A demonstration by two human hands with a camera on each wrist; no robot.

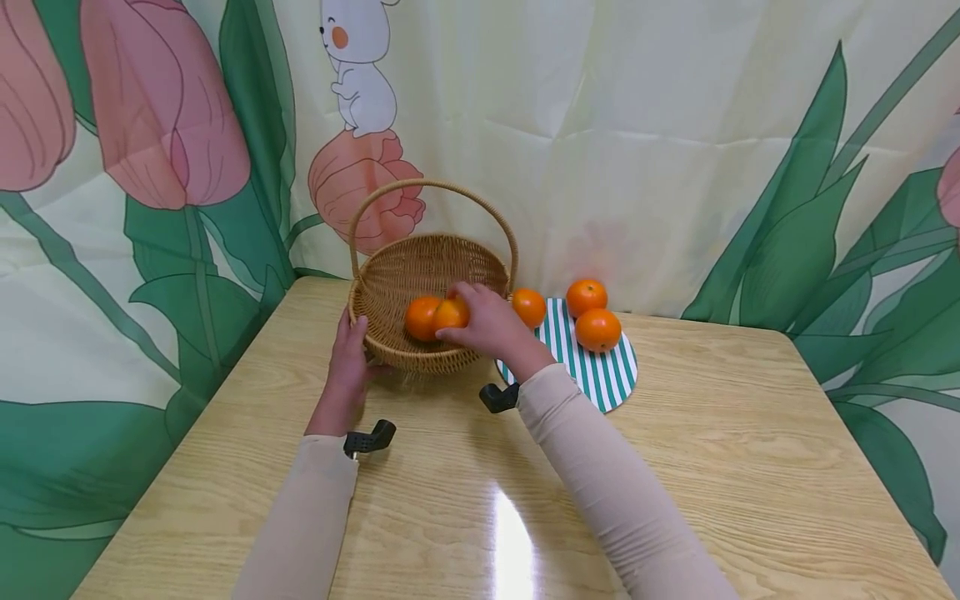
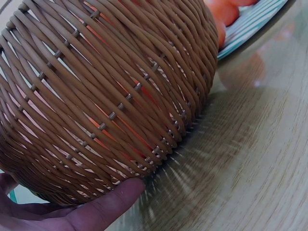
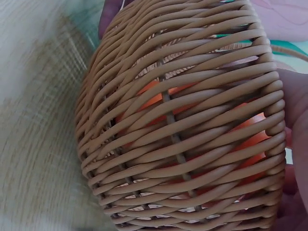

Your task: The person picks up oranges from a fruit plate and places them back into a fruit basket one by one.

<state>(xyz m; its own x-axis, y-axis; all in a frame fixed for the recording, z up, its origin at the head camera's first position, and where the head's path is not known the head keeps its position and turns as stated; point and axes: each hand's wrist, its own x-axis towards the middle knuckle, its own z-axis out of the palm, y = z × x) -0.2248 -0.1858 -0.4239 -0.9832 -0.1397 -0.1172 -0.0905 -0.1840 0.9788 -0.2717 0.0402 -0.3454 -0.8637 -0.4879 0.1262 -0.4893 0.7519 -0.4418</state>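
Note:
A wicker basket [image 1: 431, 360] with a tall arched handle stands at the back left of the table. My left hand [image 1: 347, 358] holds it by its left side. In the left wrist view, the thumb [image 2: 108, 204] lies along the lower weave. Inside the basket, my right hand [image 1: 491, 323] grips an orange [image 1: 451, 314] from the right side. Another orange [image 1: 421, 318] lies against it on the left. Through the weave in the right wrist view, orange fruit [image 3: 250, 144] shows, and the right fingers are mostly hidden behind the rim.
Right of the basket lies a round green-and-white striped mat [image 1: 600, 379]. Three more oranges [image 1: 597, 330] are on or beside it. A curtain [image 1: 637, 167] printed with tulips and a white animal hangs behind the wooden table [image 1: 735, 433].

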